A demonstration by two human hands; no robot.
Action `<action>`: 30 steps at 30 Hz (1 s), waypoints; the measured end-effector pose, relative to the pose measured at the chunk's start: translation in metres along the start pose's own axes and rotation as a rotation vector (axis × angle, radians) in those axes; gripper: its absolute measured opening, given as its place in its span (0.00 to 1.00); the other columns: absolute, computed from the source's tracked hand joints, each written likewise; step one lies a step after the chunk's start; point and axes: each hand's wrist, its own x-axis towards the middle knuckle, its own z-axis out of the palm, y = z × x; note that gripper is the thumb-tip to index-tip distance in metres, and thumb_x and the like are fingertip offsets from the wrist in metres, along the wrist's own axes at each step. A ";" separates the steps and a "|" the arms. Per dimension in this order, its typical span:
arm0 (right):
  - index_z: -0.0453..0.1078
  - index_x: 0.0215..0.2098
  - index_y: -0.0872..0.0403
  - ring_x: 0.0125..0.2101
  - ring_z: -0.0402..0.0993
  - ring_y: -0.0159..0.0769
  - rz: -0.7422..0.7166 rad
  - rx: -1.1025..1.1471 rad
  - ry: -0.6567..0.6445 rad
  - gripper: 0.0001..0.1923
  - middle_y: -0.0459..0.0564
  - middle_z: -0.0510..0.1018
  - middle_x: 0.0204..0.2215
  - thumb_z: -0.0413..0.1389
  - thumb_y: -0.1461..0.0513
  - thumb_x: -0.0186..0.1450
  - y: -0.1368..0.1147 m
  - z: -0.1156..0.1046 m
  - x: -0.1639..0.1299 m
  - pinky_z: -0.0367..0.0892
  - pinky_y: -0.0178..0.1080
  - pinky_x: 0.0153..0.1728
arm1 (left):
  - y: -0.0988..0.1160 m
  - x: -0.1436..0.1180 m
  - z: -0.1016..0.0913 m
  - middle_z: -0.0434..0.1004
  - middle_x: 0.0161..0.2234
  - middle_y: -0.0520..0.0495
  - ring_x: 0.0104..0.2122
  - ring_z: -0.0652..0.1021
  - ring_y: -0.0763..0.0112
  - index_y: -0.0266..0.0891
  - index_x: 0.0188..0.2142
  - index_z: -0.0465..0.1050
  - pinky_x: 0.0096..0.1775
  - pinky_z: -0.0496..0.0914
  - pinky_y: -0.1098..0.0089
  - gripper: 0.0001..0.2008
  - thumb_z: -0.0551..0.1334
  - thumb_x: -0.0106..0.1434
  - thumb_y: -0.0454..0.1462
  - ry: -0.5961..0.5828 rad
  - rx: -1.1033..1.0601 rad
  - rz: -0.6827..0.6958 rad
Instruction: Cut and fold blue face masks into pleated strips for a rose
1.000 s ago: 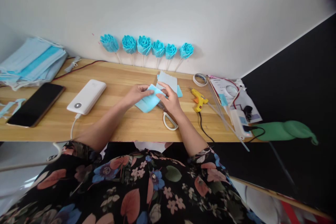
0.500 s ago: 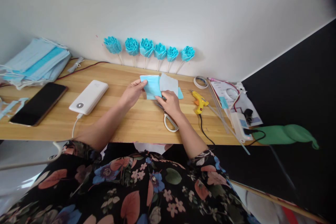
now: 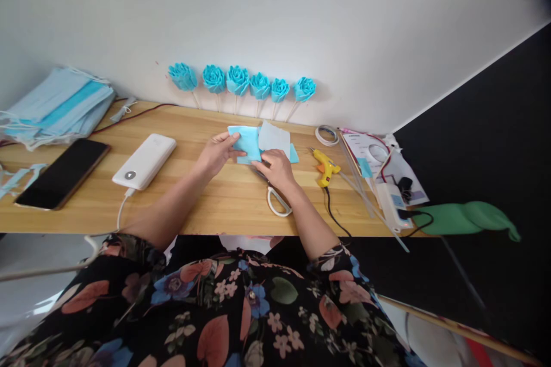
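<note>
I see my left hand (image 3: 217, 152) pinching the blue sheet (image 3: 247, 143) at its 9 o'clock edge, pinning it flat on the table (image 3: 215, 200). My right hand (image 3: 278, 166) presses fingertips at its 5 o'clock corner, over the scissors (image 3: 275, 198). 6 blue roses (image 3: 241, 79) lean against the wall at 12 o'clock.

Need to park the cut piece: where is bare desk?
Bare wood lies between the power bank and the left hand, and along the front edge left of the scissors. Crowded: right end, around the glue gun and papers.
</note>
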 end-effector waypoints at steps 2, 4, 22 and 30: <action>0.67 0.25 0.52 0.31 0.69 0.38 0.014 0.074 0.002 0.20 0.48 0.76 0.25 0.59 0.47 0.66 -0.002 -0.002 0.000 0.59 0.40 0.41 | -0.001 -0.001 0.001 0.80 0.29 0.49 0.28 0.79 0.72 0.34 0.34 0.79 0.33 0.78 0.69 0.22 0.76 0.48 0.49 0.022 0.031 0.021; 0.70 0.29 0.52 0.33 0.71 0.38 0.037 0.153 0.033 0.19 0.48 0.78 0.28 0.60 0.46 0.64 -0.004 -0.004 0.000 0.60 0.40 0.42 | -0.003 -0.003 0.003 0.80 0.29 0.48 0.28 0.79 0.71 0.34 0.34 0.80 0.33 0.78 0.69 0.23 0.76 0.48 0.50 0.020 0.087 0.037; 0.60 0.22 0.51 0.28 0.65 0.33 0.162 0.388 0.209 0.23 0.43 0.68 0.22 0.54 0.45 0.65 -0.010 -0.009 -0.003 0.62 0.37 0.38 | -0.005 -0.010 0.014 0.80 0.29 0.45 0.28 0.77 0.69 0.33 0.32 0.80 0.29 0.76 0.70 0.25 0.74 0.48 0.54 -0.010 0.266 0.044; 0.65 0.27 0.52 0.30 0.66 0.33 0.180 0.489 0.164 0.21 0.44 0.70 0.25 0.51 0.44 0.67 -0.014 -0.016 -0.003 0.63 0.36 0.35 | -0.005 -0.010 0.012 0.80 0.30 0.44 0.27 0.77 0.69 0.33 0.32 0.81 0.28 0.75 0.69 0.26 0.74 0.47 0.54 -0.005 0.286 0.046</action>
